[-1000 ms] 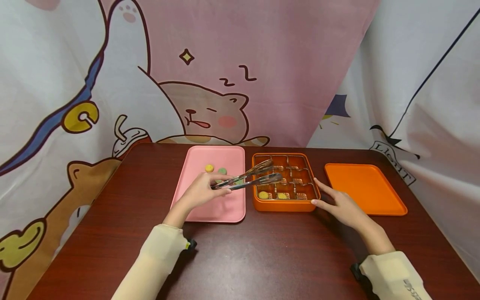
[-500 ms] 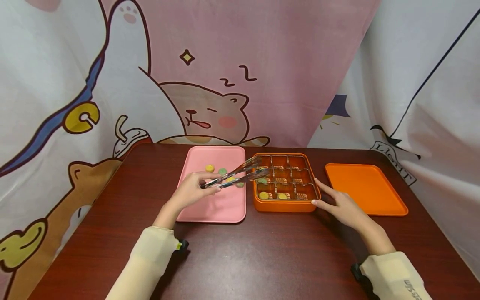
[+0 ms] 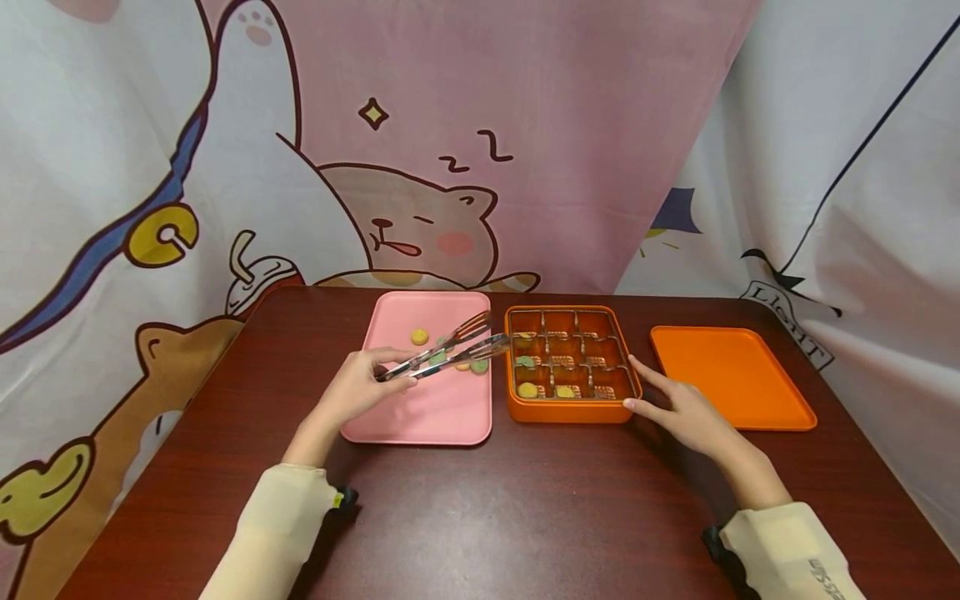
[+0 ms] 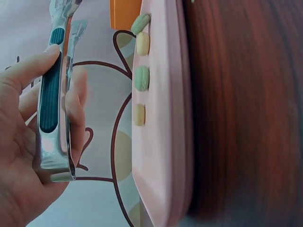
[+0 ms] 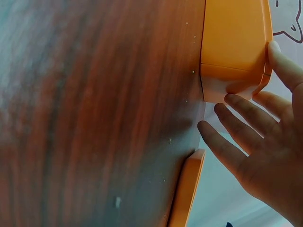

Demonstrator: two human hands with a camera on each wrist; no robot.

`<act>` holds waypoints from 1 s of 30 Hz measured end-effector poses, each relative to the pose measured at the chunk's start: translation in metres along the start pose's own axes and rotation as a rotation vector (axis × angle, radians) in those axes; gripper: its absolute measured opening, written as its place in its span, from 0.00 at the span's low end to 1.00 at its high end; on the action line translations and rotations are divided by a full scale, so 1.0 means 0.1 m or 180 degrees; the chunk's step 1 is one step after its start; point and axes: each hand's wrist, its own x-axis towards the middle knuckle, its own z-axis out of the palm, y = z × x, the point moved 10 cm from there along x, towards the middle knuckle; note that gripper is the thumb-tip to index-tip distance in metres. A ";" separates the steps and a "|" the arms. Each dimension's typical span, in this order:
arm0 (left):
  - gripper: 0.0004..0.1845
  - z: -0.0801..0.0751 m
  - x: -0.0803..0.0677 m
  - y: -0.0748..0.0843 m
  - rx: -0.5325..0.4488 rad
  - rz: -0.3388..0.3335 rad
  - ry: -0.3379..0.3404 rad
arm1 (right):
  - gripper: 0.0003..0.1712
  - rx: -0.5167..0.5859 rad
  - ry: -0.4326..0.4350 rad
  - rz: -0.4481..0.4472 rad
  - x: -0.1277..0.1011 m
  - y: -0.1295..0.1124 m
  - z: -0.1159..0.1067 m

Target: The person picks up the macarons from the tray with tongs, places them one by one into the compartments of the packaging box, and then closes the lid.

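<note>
The left hand (image 3: 356, 389) grips metal tongs (image 3: 442, 355), tips apart and empty, over the pink tray's (image 3: 442, 412) candies at 9 o'clock of the orange box (image 3: 570, 410). The right hand (image 3: 686, 414), its fingers (image 5: 236, 124) straight, steadies that box on the counter (image 3: 525, 508).

A dark reddish-brown wooden bench (image 3: 525, 517) with rounded corners fills the foreground under even, soft light. Behind it hangs a pink and white cartoon-printed cloth backdrop (image 3: 420, 142) showing a sleeping bear, and a white cloth with dark lines (image 3: 847, 167) drapes at the right.
</note>
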 end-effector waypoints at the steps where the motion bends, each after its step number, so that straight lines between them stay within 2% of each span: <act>1: 0.19 -0.01 -0.01 -0.01 0.0015 0.0003 0.0013 | 0.46 -0.0001 0.0001 0.0000 0.00 0.00 0.00; 12: 0.19 -0.11 -0.11 -0.17 0.0194 -0.0077 0.0138 | 0.45 0.0021 0.0005 -0.0025 -0.01 -0.02 -0.01; 30: 0.18 -0.22 -0.23 -0.38 0.0410 -0.0265 0.0215 | 0.46 -0.0012 0.0000 -0.0016 0.00 -0.02 -0.01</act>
